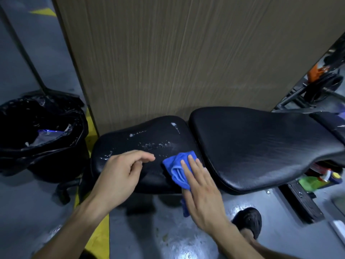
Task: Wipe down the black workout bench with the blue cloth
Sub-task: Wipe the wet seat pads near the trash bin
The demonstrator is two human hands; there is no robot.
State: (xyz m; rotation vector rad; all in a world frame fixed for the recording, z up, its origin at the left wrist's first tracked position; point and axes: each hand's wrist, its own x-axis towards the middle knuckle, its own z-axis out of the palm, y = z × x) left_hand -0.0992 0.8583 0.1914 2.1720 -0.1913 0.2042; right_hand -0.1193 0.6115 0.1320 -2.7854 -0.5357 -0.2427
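A black-lined bin (37,131) stands on the floor at far left. Beside it, the bench (252,146) runs rightward against a cardboard panel (177,53), its smaller seat pad (134,143) dotted with white droplets (155,145). The left hand (121,176) hovers over that pad, fingers loosely curled, holding nothing. Just right of it, the cloth (177,169) lies bunched on the pad's near right edge, pressed flat under the straight fingers of the right hand (201,193). A green bottle (311,182) sits under the bench at right.
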